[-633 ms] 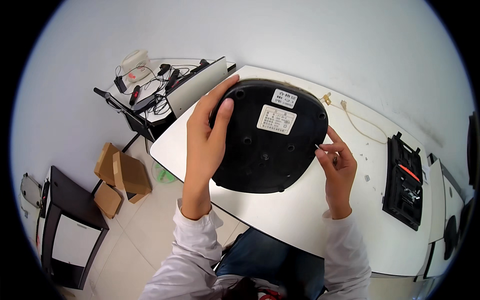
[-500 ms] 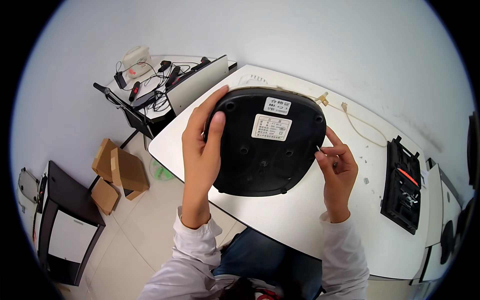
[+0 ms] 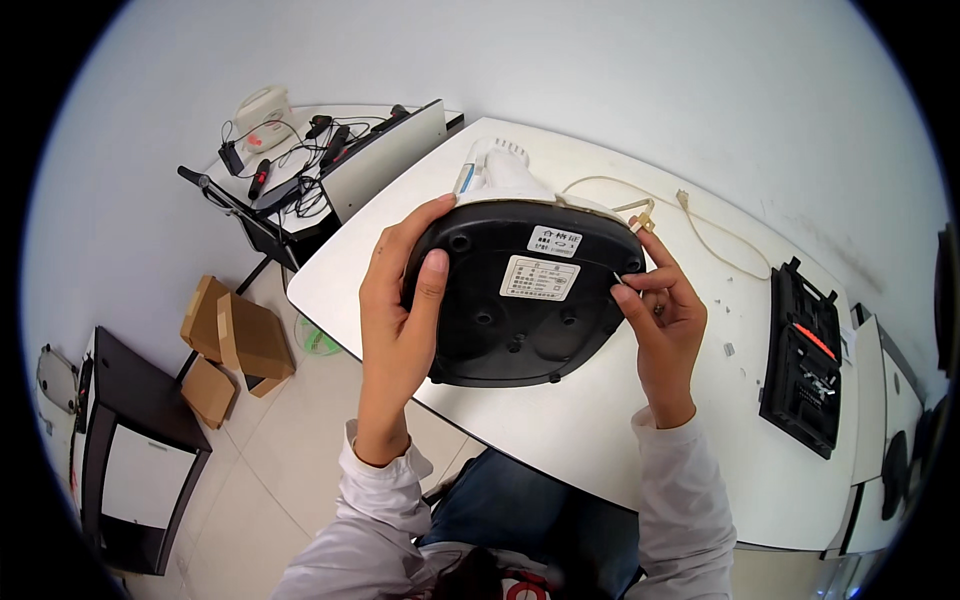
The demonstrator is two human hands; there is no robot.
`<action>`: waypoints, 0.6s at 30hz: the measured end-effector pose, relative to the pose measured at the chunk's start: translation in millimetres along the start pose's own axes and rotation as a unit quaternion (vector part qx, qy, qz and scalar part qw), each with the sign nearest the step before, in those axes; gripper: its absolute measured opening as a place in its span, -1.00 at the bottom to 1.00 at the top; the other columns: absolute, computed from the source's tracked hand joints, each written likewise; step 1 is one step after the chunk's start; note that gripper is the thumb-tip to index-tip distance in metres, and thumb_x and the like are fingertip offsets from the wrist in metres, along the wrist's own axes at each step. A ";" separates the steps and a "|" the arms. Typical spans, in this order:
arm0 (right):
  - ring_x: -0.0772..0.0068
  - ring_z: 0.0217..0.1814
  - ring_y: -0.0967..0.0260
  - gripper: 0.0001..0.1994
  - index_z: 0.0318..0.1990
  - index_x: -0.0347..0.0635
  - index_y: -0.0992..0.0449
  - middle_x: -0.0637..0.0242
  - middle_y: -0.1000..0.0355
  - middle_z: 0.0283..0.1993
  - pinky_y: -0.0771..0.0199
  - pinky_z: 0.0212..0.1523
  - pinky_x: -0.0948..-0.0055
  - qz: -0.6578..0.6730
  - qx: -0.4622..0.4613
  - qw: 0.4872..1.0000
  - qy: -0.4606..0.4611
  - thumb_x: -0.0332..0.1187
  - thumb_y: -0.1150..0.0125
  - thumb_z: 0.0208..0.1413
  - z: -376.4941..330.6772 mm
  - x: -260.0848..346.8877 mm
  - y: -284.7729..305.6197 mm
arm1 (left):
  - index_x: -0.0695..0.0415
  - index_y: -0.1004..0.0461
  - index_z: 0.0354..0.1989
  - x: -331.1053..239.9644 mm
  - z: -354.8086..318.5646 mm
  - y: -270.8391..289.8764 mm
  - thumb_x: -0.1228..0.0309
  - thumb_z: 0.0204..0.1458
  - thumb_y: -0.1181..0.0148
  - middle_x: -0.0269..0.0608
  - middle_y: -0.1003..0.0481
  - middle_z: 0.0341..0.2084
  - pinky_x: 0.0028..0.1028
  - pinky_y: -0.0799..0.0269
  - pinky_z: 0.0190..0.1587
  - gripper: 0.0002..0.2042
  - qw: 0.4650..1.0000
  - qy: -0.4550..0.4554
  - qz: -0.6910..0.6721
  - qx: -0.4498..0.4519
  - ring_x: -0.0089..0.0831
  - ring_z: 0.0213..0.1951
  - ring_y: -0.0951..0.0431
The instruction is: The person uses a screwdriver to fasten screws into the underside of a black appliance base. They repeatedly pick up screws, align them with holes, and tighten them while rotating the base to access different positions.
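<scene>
A white appliance with a black base is tilted up so its underside faces me. Two white labels and several screw holes show on that underside. My left hand grips the base's left rim, thumb on the underside and fingers behind. At the right edge, my right hand pinches a thin metal piece between thumb and fingers, close to a corner hole; its exact kind is too small to tell. One of that hand's fingers reaches up beside the pale cord at the appliance's rim.
The pale cord's plug lies on the white table. Small loose parts are scattered right of my hand, before an open black tool case. Cardboard boxes stand on the floor at left; a side desk holds cables.
The base has tipped, its top edge lowering, so more of the white body shows behind it. My right hand has moved slightly up and left along the edge.
</scene>
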State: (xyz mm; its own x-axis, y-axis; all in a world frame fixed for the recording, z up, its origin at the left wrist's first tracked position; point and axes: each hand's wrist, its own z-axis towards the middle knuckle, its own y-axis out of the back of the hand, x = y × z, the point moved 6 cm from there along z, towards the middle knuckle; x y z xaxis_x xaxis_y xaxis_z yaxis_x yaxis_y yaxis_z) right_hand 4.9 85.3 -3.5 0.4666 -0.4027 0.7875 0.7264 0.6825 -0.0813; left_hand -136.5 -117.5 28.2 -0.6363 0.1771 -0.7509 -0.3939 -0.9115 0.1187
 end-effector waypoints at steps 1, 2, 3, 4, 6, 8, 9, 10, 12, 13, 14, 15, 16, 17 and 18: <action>0.89 -0.65 0.15 -0.87 -0.40 -0.27 -0.48 0.03 -0.38 0.20 0.07 -0.62 0.79 -0.003 -0.001 1.000 -0.005 -0.61 -0.34 -0.07 -1.9 -0.7 3.0 | 0.19 -0.42 0.08 0.1 -0.3 -1.8 0.40 0.20 -0.02 -0.14 -0.44 -0.09 -0.51 -0.29 0.01 -0.70 1.000 0.003 0.001 0.005 -0.40 -0.06 -0.44; 0.89 -0.65 0.16 -0.87 -0.40 -0.26 -0.48 0.04 -0.38 0.20 0.07 -0.62 0.79 -0.010 0.002 1.000 -0.004 -0.61 -0.34 -0.07 -4.2 0.0 3.4 | 0.20 -0.42 0.08 -8.1 1.2 -1.0 0.43 0.17 -0.03 -0.12 -0.44 -0.08 -0.50 -0.30 0.00 -0.69 0.998 -0.053 0.031 -0.001 -0.38 -0.06 -0.45; 0.89 -0.66 0.17 -0.87 -0.40 -0.26 -0.48 0.04 -0.39 0.20 0.07 -0.62 0.78 -0.017 0.004 1.000 -0.003 -0.60 -0.35 -0.08 -7.5 0.9 3.8 | 0.20 -0.41 0.08 -16.0 3.7 -1.2 0.45 0.14 -0.05 -0.11 -0.45 -0.08 -0.48 -0.31 0.00 -0.68 0.992 -0.108 0.061 -0.006 -0.36 -0.06 -0.46; 0.89 -0.66 0.18 -0.87 -0.40 -0.25 -0.49 0.04 -0.39 0.19 0.08 -0.62 0.78 -0.024 0.007 1.000 -0.002 -0.59 -0.35 -0.08 -10.9 1.9 4.2 | 0.21 -0.41 0.07 -24.1 4.5 -2.2 0.47 0.11 -0.07 -0.09 -0.46 -0.07 -0.47 -0.33 -0.01 -0.67 0.982 -0.164 0.090 -0.011 -0.34 -0.06 -0.47; 0.88 -0.66 0.19 -0.87 -0.41 -0.25 -0.49 0.05 -0.40 0.18 0.09 -0.61 0.78 -0.027 0.022 0.999 -0.007 -0.59 -0.35 -0.08 -17.1 2.3 5.4 | 0.19 -0.45 0.03 -29.5 7.9 -10.4 0.48 0.05 -0.12 -0.09 -0.49 -0.08 -0.44 -0.36 -0.03 -0.67 0.988 -0.143 0.050 0.008 -0.30 -0.08 -0.49; 0.89 -0.67 0.20 -0.87 -0.41 -0.24 -0.48 0.07 -0.42 0.17 0.10 -0.62 0.77 -0.022 0.028 0.999 -0.010 -0.58 -0.35 -0.07 -20.1 3.0 6.2 | 0.17 -0.49 -0.03 -36.6 13.1 -17.4 0.49 0.00 -0.17 -0.11 -0.51 -0.10 -0.42 -0.40 -0.05 -0.69 0.985 -0.150 0.076 0.038 -0.28 -0.10 -0.52; 0.89 -0.67 0.20 -0.88 -0.41 -0.24 -0.48 0.09 -0.43 0.15 0.10 -0.62 0.77 -0.015 0.026 0.999 -0.012 -0.58 -0.34 -0.06 -21.1 3.5 6.7 | 0.15 -0.52 -0.06 -39.4 17.8 -19.8 0.49 -0.01 -0.20 -0.12 -0.52 -0.10 -0.42 -0.41 -0.06 -0.70 0.977 -0.167 0.122 0.059 -0.27 -0.12 -0.52; 0.89 -0.67 0.20 -0.88 -0.40 -0.24 -0.48 0.10 -0.44 0.14 0.11 -0.62 0.77 -0.009 0.025 1.000 -0.014 -0.57 -0.33 -0.04 -21.8 4.0 7.7 | 0.14 -0.54 -0.09 -42.3 19.8 -23.3 0.48 -0.03 -0.22 -0.13 -0.53 -0.11 -0.41 -0.42 -0.07 -0.72 0.966 -0.183 0.167 0.079 -0.26 -0.13 -0.53; 0.90 -0.66 0.17 -0.91 -0.38 -0.24 -0.47 0.11 -0.48 0.08 0.08 -0.60 0.77 0.059 0.012 0.996 -0.065 -0.55 -0.29 0.02 -19.6 -0.7 12.2 | 0.10 -0.59 -0.15 -40.7 19.0 -23.0 0.46 -0.04 -0.26 -0.16 -0.53 -0.11 -0.42 -0.42 -0.07 -0.75 0.976 -0.152 0.140 0.067 -0.28 -0.12 -0.53; 0.90 -0.65 0.15 -0.92 -0.37 -0.24 -0.46 0.12 -0.50 0.06 0.07 -0.58 0.77 0.093 0.005 0.992 -0.090 -0.54 -0.27 0.05 -17.4 -2.5 13.7 | 0.10 -0.59 -0.13 -38.6 18.5 -21.6 0.46 -0.04 -0.26 -0.15 -0.53 -0.10 -0.42 -0.42 -0.07 -0.75 0.977 -0.153 0.138 0.063 -0.29 -0.12 -0.53; 0.90 -0.64 0.12 -0.92 -0.35 -0.24 -0.45 0.12 -0.51 0.03 0.06 -0.57 0.77 0.106 0.010 0.989 -0.101 -0.52 -0.25 0.08 -13.9 -0.9 13.7 | 0.10 -0.59 -0.12 -36.6 17.6 -20.1 0.46 -0.04 -0.26 -0.15 -0.53 -0.10 -0.42 -0.42 -0.07 -0.74 0.977 -0.152 0.135 0.057 -0.29 -0.11 -0.53; 0.91 -0.63 0.09 -0.92 -0.34 -0.25 -0.44 0.11 -0.53 0.00 0.04 -0.56 0.78 0.119 0.016 0.986 -0.113 -0.51 -0.23 0.10 -8.8 2.4 13.4 | 0.10 -0.59 -0.12 -35.4 17.0 -19.1 0.46 -0.04 -0.26 -0.15 -0.53 -0.10 -0.42 -0.42 -0.07 -0.74 0.978 -0.151 0.132 0.057 -0.28 -0.11 -0.53; 0.91 -0.62 0.06 -0.93 -0.32 -0.25 -0.42 0.10 -0.54 -0.03 0.03 -0.54 0.78 0.132 0.021 0.983 -0.124 -0.50 -0.21 0.13 -4.9 5.5 13.0 | 0.10 -0.59 -0.11 -34.5 16.7 -18.0 0.46 -0.04 -0.26 -0.15 -0.53 -0.10 -0.42 -0.42 -0.07 -0.73 0.979 -0.151 0.129 0.056 -0.28 -0.11 -0.53; 0.91 -0.58 -0.01 -0.92 -0.29 -0.25 -0.40 0.08 -0.56 -0.11 0.00 -0.51 0.78 0.125 0.024 0.985 -0.114 -0.49 -0.19 0.16 -1.5 10.1 11.2 | 0.10 -0.59 -0.11 -33.9 16.7 -16.7 0.46 -0.04 -0.26 -0.14 -0.53 -0.10 -0.41 -0.42 -0.06 -0.73 0.979 -0.151 0.126 0.052 -0.28 -0.11 -0.53; 0.91 -0.58 -0.01 -0.92 -0.29 -0.25 -0.40 0.11 -0.57 -0.15 0.01 -0.51 0.79 0.105 0.033 0.988 -0.107 -0.49 -0.19 0.15 2.4 14.5 11.3 | 0.10 -0.59 -0.11 -34.0 16.4 -17.3 0.46 -0.04 -0.26 -0.14 -0.53 -0.10 -0.41 -0.42 -0.06 -0.73 0.979 -0.153 0.126 0.053 -0.28 -0.10 -0.53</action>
State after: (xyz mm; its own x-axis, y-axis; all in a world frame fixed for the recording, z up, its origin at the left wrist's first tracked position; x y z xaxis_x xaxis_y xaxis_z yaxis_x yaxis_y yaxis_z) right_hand 18.6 88.6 8.4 0.4814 -0.1145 0.8690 0.5871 0.7783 -0.2227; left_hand -118.9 -101.7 62.3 -0.8842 0.0701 -0.4618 -0.2560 -0.8997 0.3536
